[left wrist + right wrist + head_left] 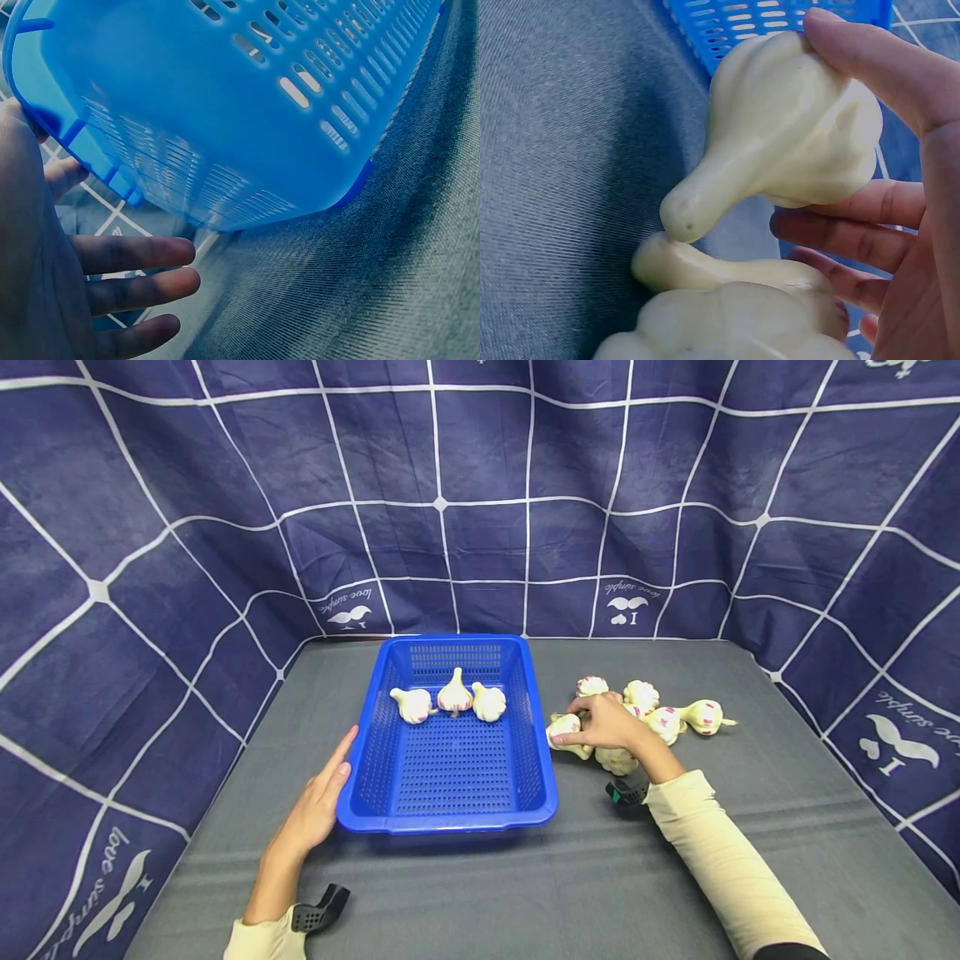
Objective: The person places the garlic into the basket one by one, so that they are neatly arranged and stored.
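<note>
A blue plastic basket (457, 825) with slotted walls stands on the grey cloth, holding three white garlic bulbs (489, 702) near its far end. My left hand (318, 802) rests against the basket's left rim, its fingers extended; the left wrist view shows three fingers (139, 292) straight and off the basket wall. To the right of the basket, my right hand (611, 724) pinches a garlic bulb (795, 120) between thumb and fingers. Beneath and beside that hand lie several more garlic bulbs (617, 762), partly covered by it.
The loose pile stretches right to a garlic bulb (703, 717) with its stem pointing outward. A grey cloth (465, 893) covers the table. Blue curtains (480, 543) with white grid lines rise behind and at both sides.
</note>
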The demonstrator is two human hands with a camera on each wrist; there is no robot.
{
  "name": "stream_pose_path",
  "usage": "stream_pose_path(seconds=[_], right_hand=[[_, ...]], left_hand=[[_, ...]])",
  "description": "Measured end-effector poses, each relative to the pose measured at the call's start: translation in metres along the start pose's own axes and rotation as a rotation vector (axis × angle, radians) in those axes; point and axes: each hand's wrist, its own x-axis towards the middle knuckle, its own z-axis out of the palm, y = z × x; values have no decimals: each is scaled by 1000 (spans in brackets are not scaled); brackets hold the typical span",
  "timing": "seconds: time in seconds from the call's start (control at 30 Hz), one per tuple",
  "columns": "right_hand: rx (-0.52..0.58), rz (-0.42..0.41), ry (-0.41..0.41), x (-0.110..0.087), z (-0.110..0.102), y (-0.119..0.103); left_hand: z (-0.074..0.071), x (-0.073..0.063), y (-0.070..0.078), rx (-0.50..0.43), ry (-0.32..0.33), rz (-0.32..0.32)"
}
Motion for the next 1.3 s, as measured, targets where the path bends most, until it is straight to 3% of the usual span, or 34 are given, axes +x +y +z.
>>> stream_pose_path(seconds=[0.7,1.3], right_hand=[[144,66,44,-5,-36,-11],[126,32,130,-7,-46,-17]], left_hand=[[1,1,-2,-16,5,2],[1,1,-2,-23,8,32]])
